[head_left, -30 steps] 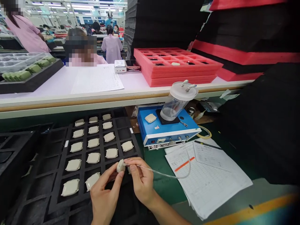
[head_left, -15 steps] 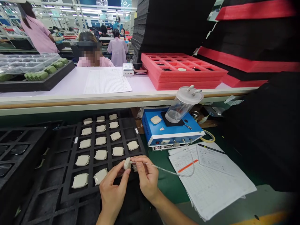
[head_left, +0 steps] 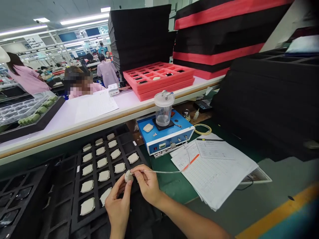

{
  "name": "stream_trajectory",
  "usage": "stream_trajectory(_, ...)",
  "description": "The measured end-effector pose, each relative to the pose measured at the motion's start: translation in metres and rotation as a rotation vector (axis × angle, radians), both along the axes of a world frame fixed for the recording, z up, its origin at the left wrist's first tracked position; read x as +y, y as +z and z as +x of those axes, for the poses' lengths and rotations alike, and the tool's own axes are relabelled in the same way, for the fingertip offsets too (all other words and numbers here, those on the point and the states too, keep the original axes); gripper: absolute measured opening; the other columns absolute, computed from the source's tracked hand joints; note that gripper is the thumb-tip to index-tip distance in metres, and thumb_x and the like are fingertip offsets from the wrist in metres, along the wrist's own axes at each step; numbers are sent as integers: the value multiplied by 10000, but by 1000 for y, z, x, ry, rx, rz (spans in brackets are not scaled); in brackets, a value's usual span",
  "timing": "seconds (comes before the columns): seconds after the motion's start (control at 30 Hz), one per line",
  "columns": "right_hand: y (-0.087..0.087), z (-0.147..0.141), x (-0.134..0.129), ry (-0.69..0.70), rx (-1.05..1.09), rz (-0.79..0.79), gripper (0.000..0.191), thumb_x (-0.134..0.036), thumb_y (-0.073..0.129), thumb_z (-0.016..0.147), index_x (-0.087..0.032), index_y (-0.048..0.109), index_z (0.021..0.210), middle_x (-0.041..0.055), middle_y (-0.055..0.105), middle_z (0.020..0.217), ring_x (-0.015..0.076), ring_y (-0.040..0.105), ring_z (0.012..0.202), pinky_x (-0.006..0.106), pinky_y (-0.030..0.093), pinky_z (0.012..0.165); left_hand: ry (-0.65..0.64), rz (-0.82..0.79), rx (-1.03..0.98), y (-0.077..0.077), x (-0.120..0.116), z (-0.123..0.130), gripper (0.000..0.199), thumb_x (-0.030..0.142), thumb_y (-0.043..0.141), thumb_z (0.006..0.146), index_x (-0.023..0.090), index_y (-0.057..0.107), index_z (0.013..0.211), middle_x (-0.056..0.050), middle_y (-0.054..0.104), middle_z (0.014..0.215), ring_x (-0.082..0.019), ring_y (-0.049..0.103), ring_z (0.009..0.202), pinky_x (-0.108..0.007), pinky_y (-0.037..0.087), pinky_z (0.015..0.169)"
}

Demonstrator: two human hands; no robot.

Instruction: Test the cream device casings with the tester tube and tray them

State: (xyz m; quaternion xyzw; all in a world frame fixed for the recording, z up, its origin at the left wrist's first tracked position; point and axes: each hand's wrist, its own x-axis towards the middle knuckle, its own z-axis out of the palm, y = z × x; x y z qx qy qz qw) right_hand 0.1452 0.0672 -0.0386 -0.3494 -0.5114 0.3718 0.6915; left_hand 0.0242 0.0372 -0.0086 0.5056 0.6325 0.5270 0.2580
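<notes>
My left hand (head_left: 119,200) pinches a beige watch case (head_left: 128,176) between thumb and fingers, tilted up on its edge. Beside it, my right hand (head_left: 147,186) grips the end of a clear thin tube (head_left: 165,172) and holds it against the case's side; exact contact is too small to make out. The tube runs to a blue control box (head_left: 171,135), on which stand a lidded clear canister (head_left: 163,111) and another beige case (head_left: 148,127). Under and left of my hands lies a black foam tray (head_left: 129,142) with several beige cases in its compartments.
Papers (head_left: 216,172) with a pen (head_left: 210,139) lie to the right. A raised shelf (head_left: 94,124) spans behind, bearing red foam trays (head_left: 161,88) and a tall black stack (head_left: 142,39). More black trays (head_left: 259,109) rise at right. Co-workers in pink sit and stand beyond.
The view has swung right and tilted, so the scene sits further left. Both hands keep hold of the case and tube, and the tube is drawn straighter near my right hand.
</notes>
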Motion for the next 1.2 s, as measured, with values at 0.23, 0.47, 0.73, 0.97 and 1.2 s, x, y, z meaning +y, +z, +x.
stream_trajectory(0.23, 4, 2, 1, -16, -26, 5, 213, -298, 552, 1023, -204, 740, 991, 80, 757, 945, 195, 740, 860, 296, 611, 760, -13, 14, -49, 3, 3, 2, 455, 516, 843, 720, 204, 832, 1051, -87, 832, 999, -244, 801, 845, -310, 660, 800)
stream_trajectory(0.47, 15, 7, -2, 18, -20, -21, 219, -320, 565, 1014, -202, 746, 975, 75, 757, 938, 194, 742, 862, 288, 610, 755, -96, 15, 16, 18, 0, 1, 429, 483, 794, 780, 170, 812, 1072, -107, 830, 990, -274, 803, 867, -375, 670, 805)
stream_trajectory(0.73, 2, 38, -13, -80, -35, -77, 226, -370, 588, 1011, -219, 756, 1002, 73, 773, 984, 206, 749, 904, 315, 619, 798, -238, 20, 565, 54, 82, -2, 257, 251, 582, 969, 195, 773, 1131, -124, 777, 1220, -291, 715, 1150, -483, 556, 1038)
stream_trajectory(0.97, -14, 52, -23, -155, -177, -93, 241, -372, 580, 1008, -216, 762, 986, 83, 776, 986, 232, 734, 937, 367, 588, 843, -401, -82, 720, 47, 157, 16, 219, 313, 677, 985, 156, 714, 1132, -94, 740, 1177, -237, 705, 1089, -484, 552, 1012)
stream_trajectory(1.2, -25, 53, -28, -148, -187, -185, 268, -402, 579, 1011, -213, 769, 993, 91, 775, 1020, 243, 730, 956, 397, 578, 880, -66, 7, 796, 44, 24, -74, 355, 352, 561, 956, 178, 703, 1230, -170, 688, 1338, -365, 561, 1319, -560, 396, 1166)
